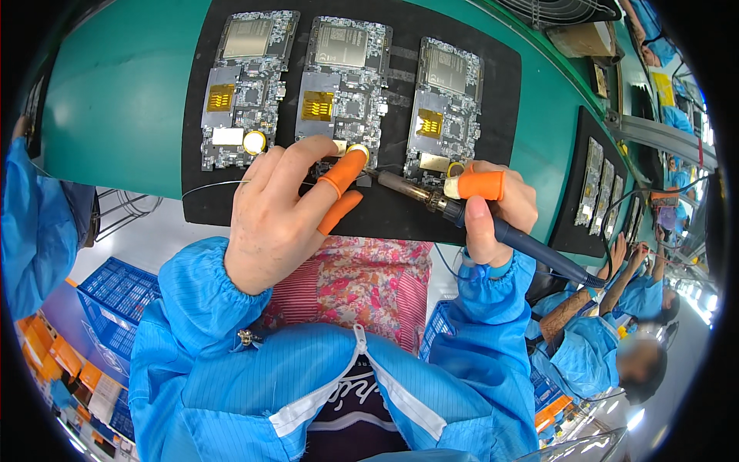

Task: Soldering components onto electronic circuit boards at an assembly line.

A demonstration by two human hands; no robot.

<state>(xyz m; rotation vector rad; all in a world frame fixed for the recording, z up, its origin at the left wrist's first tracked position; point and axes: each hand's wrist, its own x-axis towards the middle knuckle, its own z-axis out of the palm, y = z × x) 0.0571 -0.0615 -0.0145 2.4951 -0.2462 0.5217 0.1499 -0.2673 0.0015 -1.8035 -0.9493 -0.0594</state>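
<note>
We have the soldering iron [531, 245] at the middle circuit board [348, 85], its work looking part done.
On the black foam mat [499, 115], that board lies between the left circuit board [256, 94] and the right circuit board [453, 96]; all three carry a round yellow-rimmed part. Our right hand [499, 204] is closed round the iron's handle, its tip close to the middle board's lower edge; contact we cannot tell. Our left hand [275, 204] bends its fingers over the board, an orange-sheathed one at the round part; whether they grip the thin wire [217, 186] is hidden. We judge the middle board unfinished; the outer boards' joints are too small to judge.
</note>
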